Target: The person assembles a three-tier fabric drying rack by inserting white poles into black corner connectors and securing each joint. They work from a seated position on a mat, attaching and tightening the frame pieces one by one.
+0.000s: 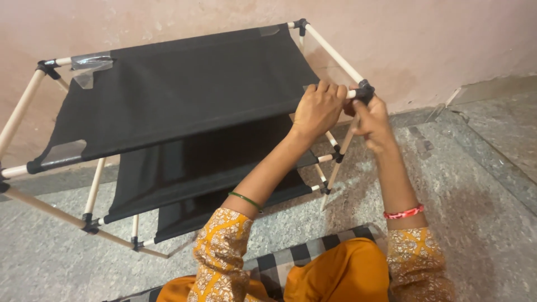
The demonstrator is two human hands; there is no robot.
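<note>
1. Right now, you are working at the near right top corner of the fabric shelf rack (184, 112), which stands on the stone floor (447, 235) against the pink wall (436, 39).
2. Your left hand (319, 109) is closed over the end of the front top rod, just where the top black fabric shelf (179, 89) ends; the fingers (327, 88) wrap over the rod from above.
3. Your right hand (372, 120) is clamped around the black corner connector (366, 90), thumb up against it; the two hands sit close together, almost touching.
4. The step in hand looks like seating the rod end into that connector, or pulling it free; the picture cannot settle which.
5. The connector also carries the side rod (330, 51) running back to the wall and a leg (341, 154) going down, so the next move calls for holding the connector steady while the rod slides straight along its own line.
6. Watch the rack: a twist here could loosen the neighbouring joints, judging by how lightly the frame stands.
</note>
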